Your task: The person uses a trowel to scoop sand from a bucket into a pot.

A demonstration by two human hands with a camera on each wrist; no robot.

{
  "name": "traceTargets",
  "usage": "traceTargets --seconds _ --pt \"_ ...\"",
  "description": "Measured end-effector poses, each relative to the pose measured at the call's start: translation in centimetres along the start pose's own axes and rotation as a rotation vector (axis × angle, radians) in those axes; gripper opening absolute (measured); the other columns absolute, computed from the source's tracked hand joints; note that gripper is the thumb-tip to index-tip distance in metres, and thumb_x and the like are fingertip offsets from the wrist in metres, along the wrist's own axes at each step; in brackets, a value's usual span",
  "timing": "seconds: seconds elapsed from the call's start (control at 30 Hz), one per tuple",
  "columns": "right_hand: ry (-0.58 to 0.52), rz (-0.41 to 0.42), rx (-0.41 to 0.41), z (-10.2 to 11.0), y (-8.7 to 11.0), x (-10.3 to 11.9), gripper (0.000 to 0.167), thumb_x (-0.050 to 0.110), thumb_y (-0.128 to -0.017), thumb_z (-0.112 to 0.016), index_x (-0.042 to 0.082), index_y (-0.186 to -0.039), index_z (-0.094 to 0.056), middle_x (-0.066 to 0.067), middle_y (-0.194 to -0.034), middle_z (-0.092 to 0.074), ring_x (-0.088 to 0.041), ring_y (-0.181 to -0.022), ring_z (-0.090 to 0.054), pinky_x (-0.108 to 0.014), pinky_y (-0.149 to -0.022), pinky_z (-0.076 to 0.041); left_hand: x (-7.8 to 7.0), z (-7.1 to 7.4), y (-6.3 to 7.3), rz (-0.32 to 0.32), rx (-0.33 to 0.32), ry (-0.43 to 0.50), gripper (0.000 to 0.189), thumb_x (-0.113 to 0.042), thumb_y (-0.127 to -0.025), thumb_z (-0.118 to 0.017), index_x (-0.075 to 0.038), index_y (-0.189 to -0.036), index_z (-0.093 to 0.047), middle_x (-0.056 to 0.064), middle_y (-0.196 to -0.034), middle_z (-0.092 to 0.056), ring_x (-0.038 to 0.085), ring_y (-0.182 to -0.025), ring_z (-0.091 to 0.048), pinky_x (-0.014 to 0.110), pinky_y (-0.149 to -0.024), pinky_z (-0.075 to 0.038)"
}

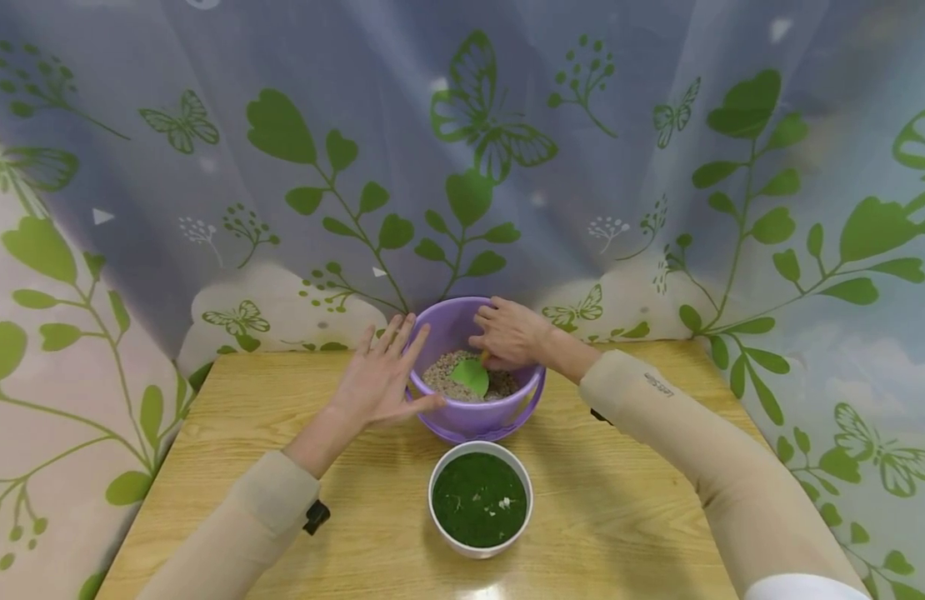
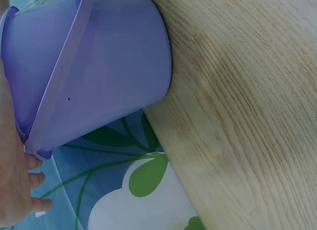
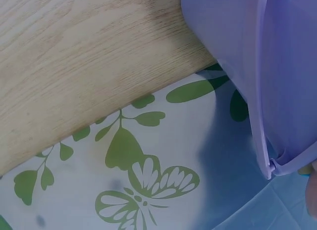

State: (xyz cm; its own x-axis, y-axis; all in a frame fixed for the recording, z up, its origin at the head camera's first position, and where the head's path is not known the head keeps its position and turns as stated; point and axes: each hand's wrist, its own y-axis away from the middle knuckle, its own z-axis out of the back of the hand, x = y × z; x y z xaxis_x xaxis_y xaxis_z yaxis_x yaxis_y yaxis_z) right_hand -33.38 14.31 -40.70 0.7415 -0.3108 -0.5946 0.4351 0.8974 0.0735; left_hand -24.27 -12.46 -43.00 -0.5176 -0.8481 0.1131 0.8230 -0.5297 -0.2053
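Note:
A purple bucket (image 1: 470, 412) stands on the wooden table with coarse, pale brown grainy material (image 1: 442, 373) inside. My right hand (image 1: 511, 335) reaches over its right rim and grips the orange handle of a small toy shovel, whose green blade (image 1: 470, 378) lies on the grains. At the left rim my left hand (image 1: 376, 379) is spread, fingers straight and thumb along the near side. Its fingers (image 2: 35, 179) show beside the bucket in the left wrist view. Only the edge of my right hand (image 3: 311, 195) shows in the right wrist view.
A white bowl (image 1: 435, 515) of dark green liquid with pale bits floating on it stands just in front of the bucket. The bucket's purple handle hangs down its near side. Behind the table (image 1: 245, 408) hangs a curtain (image 1: 612, 217) printed with leaves and butterflies.

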Motion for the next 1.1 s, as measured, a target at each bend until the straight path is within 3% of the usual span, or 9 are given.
traceTargets --seconds 0.47,0.73,1.1 --pt "-0.058 0.014 -0.061 0.3 0.2 0.4 0.041 0.061 -0.096 -0.063 0.023 -0.111 -0.07 -0.004 -0.097 -0.071 -0.023 -0.094 -0.063 -0.041 -0.087 -0.053 -0.2 -0.1 0.0 0.011 0.012 0.006 0.14 -0.1 -0.07 0.017 -0.008 -0.169 -0.02 0.022 -0.175 -0.022 0.041 -0.162 -0.027 0.064 -0.132 -0.025" --pt "-0.151 -0.035 -0.08 0.5 1.0 -0.1 0.041 0.06 -0.097 -0.063 0.022 -0.108 -0.07 -0.005 -0.095 -0.07 -0.024 -0.092 -0.063 -0.041 -0.08 -0.052 -0.2 0.0 0.1 0.018 0.021 0.018 0.14 -0.101 -0.07 0.017 -0.008 -0.169 -0.02 0.022 -0.176 -0.02 0.041 -0.163 -0.026 0.063 -0.132 -0.024" --pt "-0.178 -0.052 -0.094 0.8 2.1 -1.1 0.039 0.059 -0.099 -0.058 0.022 -0.104 -0.067 -0.005 -0.093 -0.067 -0.026 -0.092 -0.062 -0.043 -0.078 -0.05 -0.2 0.0 0.0 0.008 0.02 0.003 0.14 -0.1 -0.07 0.018 -0.008 -0.169 -0.022 0.022 -0.176 -0.022 0.041 -0.163 -0.026 0.064 -0.131 -0.026"
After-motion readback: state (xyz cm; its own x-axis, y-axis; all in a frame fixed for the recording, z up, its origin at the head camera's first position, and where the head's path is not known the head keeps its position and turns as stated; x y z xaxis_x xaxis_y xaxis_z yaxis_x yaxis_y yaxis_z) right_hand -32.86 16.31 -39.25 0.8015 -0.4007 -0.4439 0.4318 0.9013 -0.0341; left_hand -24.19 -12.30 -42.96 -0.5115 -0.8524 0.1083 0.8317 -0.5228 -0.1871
